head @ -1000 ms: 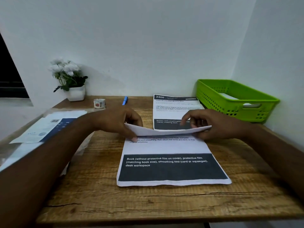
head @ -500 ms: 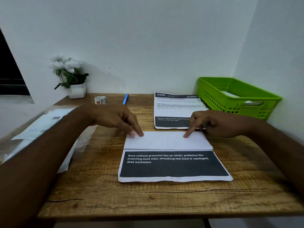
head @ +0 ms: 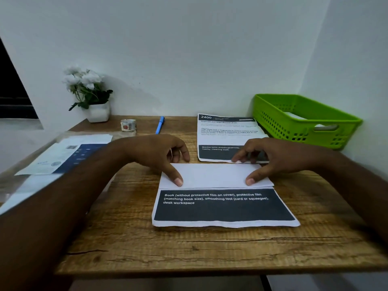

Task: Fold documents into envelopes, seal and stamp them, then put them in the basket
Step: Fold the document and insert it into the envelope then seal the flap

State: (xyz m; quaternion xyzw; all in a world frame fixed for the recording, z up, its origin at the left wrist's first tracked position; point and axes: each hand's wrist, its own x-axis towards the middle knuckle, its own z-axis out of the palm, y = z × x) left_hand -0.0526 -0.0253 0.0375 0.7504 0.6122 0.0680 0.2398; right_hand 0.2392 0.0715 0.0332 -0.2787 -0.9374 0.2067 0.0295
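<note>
I judge the first fold made. The document [head: 222,208] lies flat on the middle of the tabletop [head: 189,248], its top third turned down. Left hand [head: 159,154] and right hand [head: 279,156] grasp nothing: the thumbs press the flap's near edge, the fingertips its crease. Left to do, as I judge it: second fold, enveloping, sealing, stamping, transfer to the green basket [head: 279,124] at far right. A second document [head: 222,133] lies unfolded behind.

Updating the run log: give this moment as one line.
step: folding | left hand: presses document | right hand: presses document
</note>
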